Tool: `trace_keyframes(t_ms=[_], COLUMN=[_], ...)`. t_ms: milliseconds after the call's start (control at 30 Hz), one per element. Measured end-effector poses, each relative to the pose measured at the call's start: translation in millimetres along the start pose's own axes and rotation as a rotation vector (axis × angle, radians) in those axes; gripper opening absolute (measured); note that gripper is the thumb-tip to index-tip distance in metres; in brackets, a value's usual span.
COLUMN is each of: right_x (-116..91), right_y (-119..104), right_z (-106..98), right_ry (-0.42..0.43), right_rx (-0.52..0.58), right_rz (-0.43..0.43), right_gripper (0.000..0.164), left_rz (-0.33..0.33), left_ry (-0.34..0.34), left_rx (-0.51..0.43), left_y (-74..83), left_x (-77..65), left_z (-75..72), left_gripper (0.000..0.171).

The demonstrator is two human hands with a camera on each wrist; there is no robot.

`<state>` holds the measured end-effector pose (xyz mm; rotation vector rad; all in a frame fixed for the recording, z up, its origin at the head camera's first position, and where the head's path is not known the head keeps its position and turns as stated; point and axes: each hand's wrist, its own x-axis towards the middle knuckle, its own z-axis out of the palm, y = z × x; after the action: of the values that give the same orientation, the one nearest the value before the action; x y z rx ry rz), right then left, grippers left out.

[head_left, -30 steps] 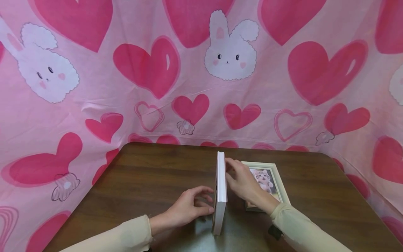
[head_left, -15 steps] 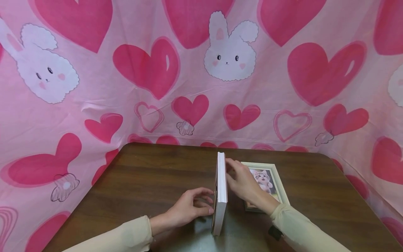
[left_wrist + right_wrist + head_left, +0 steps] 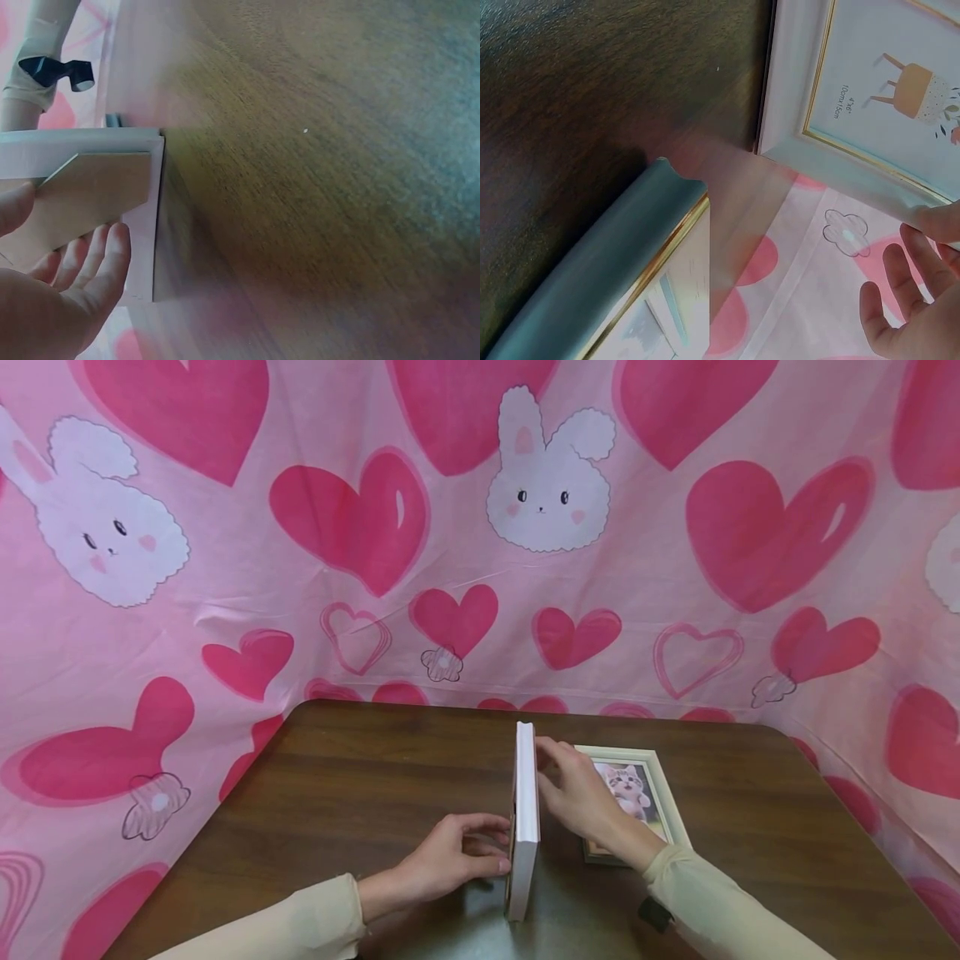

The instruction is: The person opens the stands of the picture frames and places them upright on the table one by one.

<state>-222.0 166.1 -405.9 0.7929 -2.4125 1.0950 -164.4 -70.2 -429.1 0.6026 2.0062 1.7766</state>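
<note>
A white picture frame [image 3: 527, 793] stands upright on edge on the table, seen nearly edge-on in the head view. My left hand [image 3: 442, 860] is at its back, thumb and fingertips at opposite edges of the brown cardboard stand [image 3: 105, 180]. At the far edge, my right hand [image 3: 573, 781] pinches the frame, thumb toward the front. In the right wrist view, its front shows a gold inner line and a paper insert [image 3: 889, 127] with a chair drawing and size print. Other right fingers curl loosely below the edge.
A second, pale green frame [image 3: 667, 785] with a kitten picture lies flat to the right, partly under my right forearm. The dark wooden table [image 3: 360, 768] meets a pink cloth [image 3: 465, 560] printed with hearts and rabbits at the back and sides.
</note>
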Motion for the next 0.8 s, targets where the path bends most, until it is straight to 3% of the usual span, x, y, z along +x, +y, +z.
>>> trace_keyframes(t_ms=[800], right_x=[0.9], right_y=[-0.5], right_z=[0.0], right_ry=[0.001], right_rx=[-0.005], right_rz=[0.026], right_gripper=[0.043], left_rz=[0.002], left_ry=[0.026], left_rx=[0.062], left_y=[0.3], left_x=[-0.3], left_z=[0.4], left_gripper=[0.042])
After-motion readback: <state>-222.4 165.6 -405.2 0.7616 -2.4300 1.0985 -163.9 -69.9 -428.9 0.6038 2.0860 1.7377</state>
